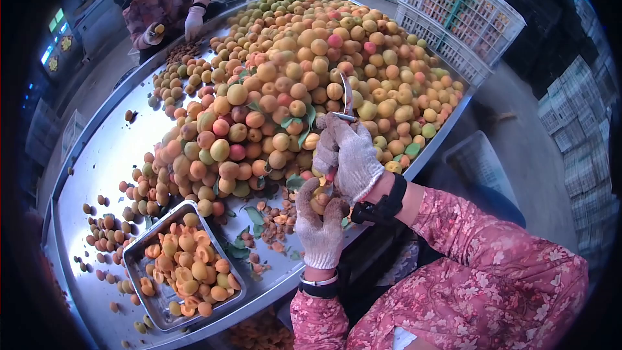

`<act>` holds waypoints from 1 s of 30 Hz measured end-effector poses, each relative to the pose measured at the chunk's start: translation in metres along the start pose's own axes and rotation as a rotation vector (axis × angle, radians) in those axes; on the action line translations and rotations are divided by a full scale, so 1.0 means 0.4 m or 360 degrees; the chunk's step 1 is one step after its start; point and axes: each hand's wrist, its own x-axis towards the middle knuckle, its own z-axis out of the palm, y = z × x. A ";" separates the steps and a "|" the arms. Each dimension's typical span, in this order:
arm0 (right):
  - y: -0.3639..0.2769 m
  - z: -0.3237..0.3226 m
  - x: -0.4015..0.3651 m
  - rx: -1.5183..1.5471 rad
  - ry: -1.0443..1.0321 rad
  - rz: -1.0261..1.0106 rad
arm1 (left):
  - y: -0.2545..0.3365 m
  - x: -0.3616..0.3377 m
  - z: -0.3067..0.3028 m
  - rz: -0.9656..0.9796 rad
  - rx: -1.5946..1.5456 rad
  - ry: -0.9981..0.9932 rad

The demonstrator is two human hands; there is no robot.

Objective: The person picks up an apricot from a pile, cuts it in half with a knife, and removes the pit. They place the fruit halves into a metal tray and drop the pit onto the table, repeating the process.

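Observation:
My left hand [320,230], in a soiled white glove, is closed around a yellow-orange apricot [320,201]. Just above it, my gloved right hand [352,159] grips a metal hand tool with a curved end [348,96] sticking out past the fist. A small red part and a bit of metal show below that fist, right at the apricot; the rest of the tool is hidden by the glove. Beyond both hands rises a big heap of whole apricots [278,91]. Pits and scraps [275,215] lie with green leaves on the metal table [97,181] beside my left hand.
A metal tray [138,279] of halved apricots stands at the table's near left. White plastic crates [453,10] stand stacked behind the heap, and another crate [483,162] is on the floor at right. Across the table, a person [162,6] in gloves handles fruit.

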 end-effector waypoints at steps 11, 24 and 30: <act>0.020 -0.056 0.018 0.0437 0.0105 0.0553 | -0.048 0.008 -0.004 0.0164 0.0120 -0.0108; 0.032 -0.047 0.015 0.0588 0.0155 0.0628 | -0.014 0.012 -0.008 0.0041 -0.0081 -0.0061; 0.024 -0.044 0.029 0.0658 0.0127 0.0563 | -0.025 0.017 -0.018 -0.0277 -0.0439 0.0180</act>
